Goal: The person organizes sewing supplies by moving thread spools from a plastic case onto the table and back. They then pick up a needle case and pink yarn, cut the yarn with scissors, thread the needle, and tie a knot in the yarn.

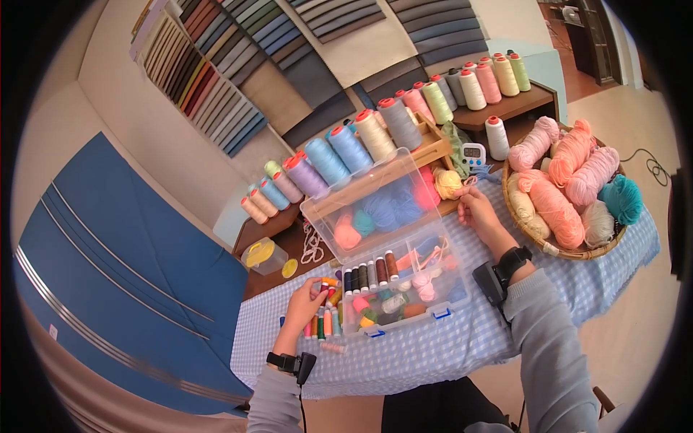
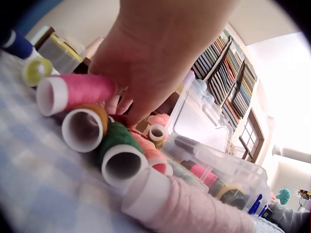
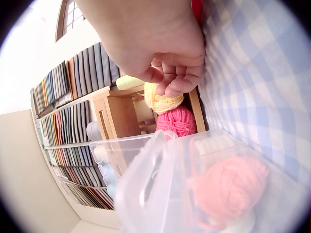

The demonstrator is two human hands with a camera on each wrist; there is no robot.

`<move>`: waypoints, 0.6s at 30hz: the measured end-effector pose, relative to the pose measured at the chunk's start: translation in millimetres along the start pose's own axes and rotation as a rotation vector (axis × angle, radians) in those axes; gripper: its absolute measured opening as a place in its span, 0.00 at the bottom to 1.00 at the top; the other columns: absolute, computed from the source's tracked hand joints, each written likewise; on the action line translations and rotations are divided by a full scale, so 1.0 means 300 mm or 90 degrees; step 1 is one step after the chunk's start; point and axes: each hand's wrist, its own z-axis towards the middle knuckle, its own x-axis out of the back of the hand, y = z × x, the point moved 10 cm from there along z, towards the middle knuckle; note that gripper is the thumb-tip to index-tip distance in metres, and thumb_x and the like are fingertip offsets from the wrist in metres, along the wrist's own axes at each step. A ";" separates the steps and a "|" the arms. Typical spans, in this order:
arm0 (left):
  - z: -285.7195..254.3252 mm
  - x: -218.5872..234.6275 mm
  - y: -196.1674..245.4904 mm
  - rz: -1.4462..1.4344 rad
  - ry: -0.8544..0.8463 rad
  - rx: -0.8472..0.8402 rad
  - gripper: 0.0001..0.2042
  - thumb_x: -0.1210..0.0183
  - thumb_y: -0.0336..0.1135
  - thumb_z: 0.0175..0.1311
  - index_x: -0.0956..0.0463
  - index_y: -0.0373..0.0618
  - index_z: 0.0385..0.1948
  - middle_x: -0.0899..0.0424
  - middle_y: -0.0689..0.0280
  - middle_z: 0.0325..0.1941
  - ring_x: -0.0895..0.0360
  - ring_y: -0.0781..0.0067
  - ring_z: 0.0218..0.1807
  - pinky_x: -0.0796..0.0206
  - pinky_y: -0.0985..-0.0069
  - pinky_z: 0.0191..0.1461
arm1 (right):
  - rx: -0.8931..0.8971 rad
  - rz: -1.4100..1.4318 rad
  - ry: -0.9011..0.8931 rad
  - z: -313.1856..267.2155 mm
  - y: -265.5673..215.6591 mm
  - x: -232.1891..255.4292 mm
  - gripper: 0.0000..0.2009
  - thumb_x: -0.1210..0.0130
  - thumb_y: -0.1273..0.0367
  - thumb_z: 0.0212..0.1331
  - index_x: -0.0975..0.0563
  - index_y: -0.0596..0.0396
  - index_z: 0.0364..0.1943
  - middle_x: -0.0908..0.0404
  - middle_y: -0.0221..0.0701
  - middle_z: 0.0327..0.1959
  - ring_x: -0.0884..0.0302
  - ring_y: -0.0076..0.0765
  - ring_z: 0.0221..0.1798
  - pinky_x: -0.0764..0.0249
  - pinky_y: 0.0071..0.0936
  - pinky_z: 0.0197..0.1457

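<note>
My left hand (image 1: 306, 307) reaches down among the thread spools left of the clear organizer box (image 1: 404, 328). Its thumb and fingers pinch a dark red spool (image 2: 120, 119), mostly hidden by the hand. Close around it lie a pink spool (image 2: 87, 92), a green spool (image 2: 120, 141) and a pale pink spool (image 2: 194, 201). On the other side, my right hand (image 1: 480, 214) has loosely curled fingers beside a yellow yarn ball (image 1: 447, 184). Nothing shows between them. A hot pink yarn ball (image 3: 176, 122) sits next to the yellow one.
The box's transparent lid (image 1: 375, 206) stands raised behind it. A wicker basket (image 1: 552, 249) of yarn skeins is at right. Large thread cones (image 1: 349, 150) line the wooden rack behind. At left stands a plastic tub (image 1: 265, 256). A white timer (image 1: 473, 154) stands at the back.
</note>
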 end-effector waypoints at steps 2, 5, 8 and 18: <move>0.014 0.044 0.042 0.012 0.052 0.010 0.16 0.42 0.34 0.54 0.29 0.42 0.45 0.24 0.63 0.21 0.24 0.71 0.25 0.33 0.76 0.30 | 0.002 -0.007 0.004 -0.001 -0.003 0.001 0.07 0.61 0.69 0.58 0.31 0.51 0.37 0.32 0.24 0.15 0.36 0.21 0.14 0.40 0.18 0.17; 0.023 0.120 0.132 -0.011 0.131 0.008 0.15 0.43 0.32 0.55 0.29 0.43 0.44 0.26 0.66 0.20 0.26 0.78 0.24 0.35 0.79 0.29 | -0.004 -0.011 0.019 -0.007 -0.005 -0.001 0.07 0.61 0.69 0.58 0.31 0.50 0.36 0.32 0.24 0.14 0.36 0.21 0.14 0.41 0.17 0.17; 0.051 0.105 0.259 -0.207 0.119 -0.081 0.12 0.44 0.31 0.57 0.29 0.44 0.43 0.27 0.71 0.22 0.32 0.85 0.26 0.39 0.85 0.32 | -0.008 -0.003 0.018 -0.004 0.001 -0.001 0.07 0.61 0.69 0.58 0.31 0.50 0.36 0.32 0.25 0.14 0.36 0.21 0.13 0.41 0.17 0.16; 0.125 -0.144 0.479 -0.307 -0.073 -0.057 0.13 0.44 0.34 0.58 0.30 0.42 0.42 0.28 0.71 0.20 0.32 0.85 0.22 0.41 0.85 0.25 | 0.018 -0.012 0.023 0.006 -0.004 0.005 0.06 0.61 0.68 0.59 0.31 0.51 0.35 0.32 0.26 0.13 0.35 0.22 0.12 0.43 0.18 0.13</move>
